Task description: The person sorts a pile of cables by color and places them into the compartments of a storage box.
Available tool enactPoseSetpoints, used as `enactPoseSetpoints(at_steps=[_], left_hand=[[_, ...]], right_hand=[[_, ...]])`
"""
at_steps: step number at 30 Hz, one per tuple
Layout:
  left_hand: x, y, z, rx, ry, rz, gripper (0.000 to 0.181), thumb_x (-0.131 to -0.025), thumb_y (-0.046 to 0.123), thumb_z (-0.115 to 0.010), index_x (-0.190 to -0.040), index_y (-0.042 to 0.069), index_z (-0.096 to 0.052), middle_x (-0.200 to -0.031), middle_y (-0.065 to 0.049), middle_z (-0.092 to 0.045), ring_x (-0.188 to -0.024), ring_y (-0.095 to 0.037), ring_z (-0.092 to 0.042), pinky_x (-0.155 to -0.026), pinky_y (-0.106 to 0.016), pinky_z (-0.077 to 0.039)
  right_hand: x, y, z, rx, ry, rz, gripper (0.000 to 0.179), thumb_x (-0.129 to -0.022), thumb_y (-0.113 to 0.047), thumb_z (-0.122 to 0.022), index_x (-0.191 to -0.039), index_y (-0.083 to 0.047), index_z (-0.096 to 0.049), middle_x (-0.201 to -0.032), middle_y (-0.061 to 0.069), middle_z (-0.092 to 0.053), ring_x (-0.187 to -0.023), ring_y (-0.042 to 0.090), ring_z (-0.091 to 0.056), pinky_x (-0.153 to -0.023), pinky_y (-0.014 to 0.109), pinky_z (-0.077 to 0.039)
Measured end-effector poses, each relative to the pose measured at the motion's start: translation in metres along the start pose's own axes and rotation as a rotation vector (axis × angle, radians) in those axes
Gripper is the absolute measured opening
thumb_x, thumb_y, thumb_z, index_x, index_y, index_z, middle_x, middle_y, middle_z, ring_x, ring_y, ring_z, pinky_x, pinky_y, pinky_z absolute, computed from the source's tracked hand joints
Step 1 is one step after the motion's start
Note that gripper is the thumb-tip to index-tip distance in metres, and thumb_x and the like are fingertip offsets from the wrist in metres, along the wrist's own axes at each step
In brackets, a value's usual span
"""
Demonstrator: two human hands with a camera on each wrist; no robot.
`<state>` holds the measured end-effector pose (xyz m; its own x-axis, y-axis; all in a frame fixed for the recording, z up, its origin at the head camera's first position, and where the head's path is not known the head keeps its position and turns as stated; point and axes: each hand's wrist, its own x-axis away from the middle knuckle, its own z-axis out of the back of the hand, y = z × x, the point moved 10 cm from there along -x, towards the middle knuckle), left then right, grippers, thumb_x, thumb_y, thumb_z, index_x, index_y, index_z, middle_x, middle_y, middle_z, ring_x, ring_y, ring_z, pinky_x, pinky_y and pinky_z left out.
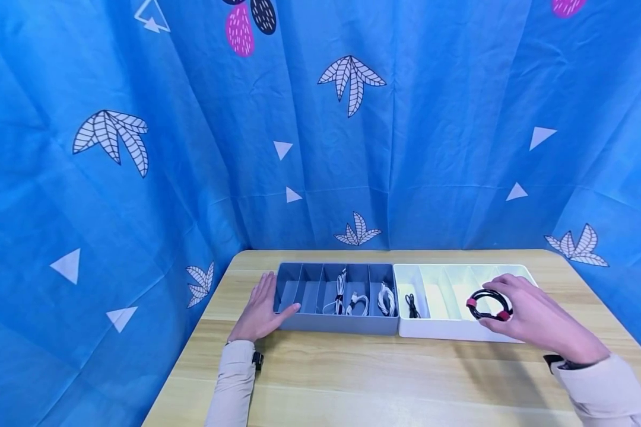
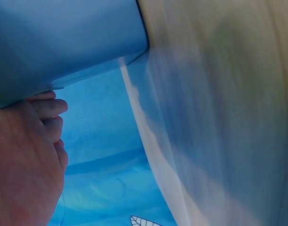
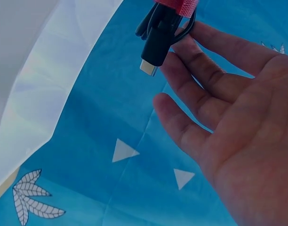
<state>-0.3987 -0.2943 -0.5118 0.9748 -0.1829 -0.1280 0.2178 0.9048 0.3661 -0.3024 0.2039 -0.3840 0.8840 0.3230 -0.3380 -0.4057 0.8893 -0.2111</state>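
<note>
My right hand (image 1: 534, 308) holds a coiled black cable (image 1: 475, 295) above the white divided box (image 1: 459, 330). Red straps bind the coil on two sides. In the right wrist view, the cable's metal plug (image 3: 148, 67) points downward beside the fingers of the right hand (image 3: 243, 127). My left hand (image 1: 257, 309) rests against the left end of the grey divided box (image 1: 342, 324), thumb stretched along the front rim. From the left wrist, the left hand (image 2: 26, 160) shows at the corner of the grey box (image 2: 68, 42), its thumb out of sight.
White cables (image 1: 340, 290) lie bundled in some grey box compartments, one of them a white coil (image 1: 387, 299). A small black cable (image 1: 412, 306) sits in the white box's leftmost compartment. Both boxes stand end to end on a wooden table (image 1: 352, 373). Behind hangs a blue curtain (image 1: 438, 148).
</note>
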Motion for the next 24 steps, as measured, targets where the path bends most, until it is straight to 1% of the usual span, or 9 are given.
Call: enactPoseSetpoints(at_steps=[4,7,13,15,20,24], left_hand=[[-0.001,-0.001,0.000,-0.011,-0.001,0.004,0.111,-0.084,0.083,-0.041,-0.159,0.012,-0.002,-0.168,-0.007,-0.003,-0.157,-0.027,-0.001,-0.127,-0.051,-0.009],[0.000,-0.001,-0.001,-0.008,0.000,0.005,0.111,-0.084,0.083,-0.042,-0.159,0.012,-0.003,-0.168,-0.007,-0.002,-0.157,-0.026,0.000,-0.128,-0.051,-0.009],[0.000,0.000,0.000,0.004,-0.002,0.006,0.111,-0.084,0.082,-0.043,-0.159,0.010,-0.005,-0.168,-0.007,-0.001,-0.157,-0.026,0.001,-0.128,-0.051,-0.008],[0.001,0.000,0.000,0.006,0.000,0.006,0.111,-0.084,0.082,-0.043,-0.159,0.009,-0.007,-0.168,-0.007,-0.002,-0.157,-0.026,0.001,-0.128,-0.051,-0.008],[0.001,0.000,0.000,-0.002,0.009,-0.001,0.110,-0.084,0.081,-0.043,-0.159,0.007,-0.009,-0.168,-0.007,-0.003,-0.157,-0.027,0.000,-0.127,-0.052,-0.010],[0.000,0.001,0.001,-0.009,0.011,-0.002,0.111,-0.084,0.081,-0.043,-0.159,0.006,-0.010,-0.168,-0.009,-0.005,-0.157,-0.027,-0.002,-0.127,-0.052,-0.011]], right_hand=[[-0.008,0.000,-0.004,-0.021,-0.030,-0.021,0.065,-0.068,-0.038,-0.088,-0.116,0.001,-0.068,-0.110,0.014,-0.065,-0.097,0.032,-0.059,-0.078,0.050,-0.054],[-0.014,-0.001,-0.008,-0.038,-0.045,-0.028,0.064,-0.069,-0.036,-0.087,-0.117,0.001,-0.067,-0.111,0.015,-0.065,-0.099,0.034,-0.059,-0.079,0.052,-0.054],[-0.023,-0.005,-0.013,-0.045,-0.049,-0.019,0.062,-0.070,-0.033,-0.087,-0.117,0.001,-0.067,-0.111,0.016,-0.065,-0.099,0.032,-0.059,-0.078,0.048,-0.054],[-0.026,-0.005,-0.016,-0.053,-0.063,-0.024,0.062,-0.070,-0.034,-0.087,-0.118,0.001,-0.067,-0.111,0.016,-0.065,-0.099,0.032,-0.059,-0.078,0.047,-0.054],[-0.032,-0.007,-0.022,-0.069,-0.084,-0.028,0.063,-0.072,-0.035,-0.085,-0.120,0.001,-0.066,-0.116,0.018,-0.064,-0.102,0.034,-0.058,-0.081,0.050,-0.055],[-0.037,-0.008,-0.027,-0.078,-0.083,-0.020,0.064,-0.072,-0.035,-0.085,-0.121,0.002,-0.065,-0.117,0.018,-0.063,-0.105,0.034,-0.058,-0.085,0.052,-0.054]])
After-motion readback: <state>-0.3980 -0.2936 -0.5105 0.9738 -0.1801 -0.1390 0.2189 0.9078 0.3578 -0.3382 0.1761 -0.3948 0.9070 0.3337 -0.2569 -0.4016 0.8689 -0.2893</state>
